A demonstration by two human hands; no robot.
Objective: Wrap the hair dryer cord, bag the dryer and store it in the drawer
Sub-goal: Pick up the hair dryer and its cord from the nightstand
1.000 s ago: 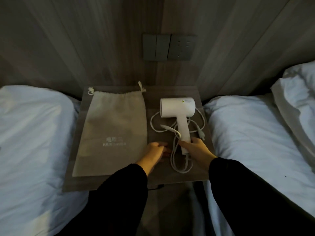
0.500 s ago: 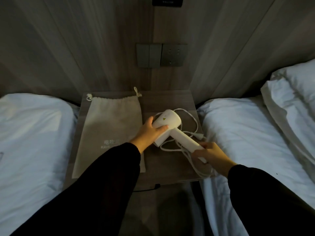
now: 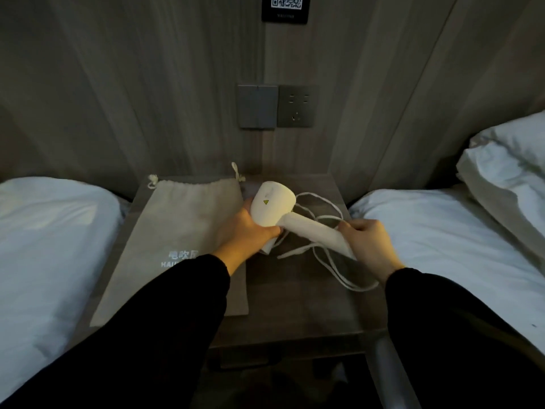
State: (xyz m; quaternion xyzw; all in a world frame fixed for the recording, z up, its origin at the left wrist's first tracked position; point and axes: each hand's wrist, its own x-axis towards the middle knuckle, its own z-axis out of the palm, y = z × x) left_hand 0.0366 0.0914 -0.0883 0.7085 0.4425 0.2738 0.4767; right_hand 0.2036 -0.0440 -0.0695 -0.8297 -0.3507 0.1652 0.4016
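one head-worn wide-angle view only, so no second view shares any of the scene. it looks forward and down from above the nightstand (image 3: 298,308), close in, facing the wood-panelled wall (image 3: 118,84) at 12 o'clock. black sleeves enter from 7 and 5 o'clock. beds sit at 9 and 3 o'clock, the wall socket (image 3: 297,106) near centre, and a qr sign (image 3: 286,7) is cut by the top edge.

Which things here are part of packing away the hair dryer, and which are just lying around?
In use: hair dryer, its loose cord, drawstring bag, left hand, right hand.
Just there: pillow, wall socket, QR sign.
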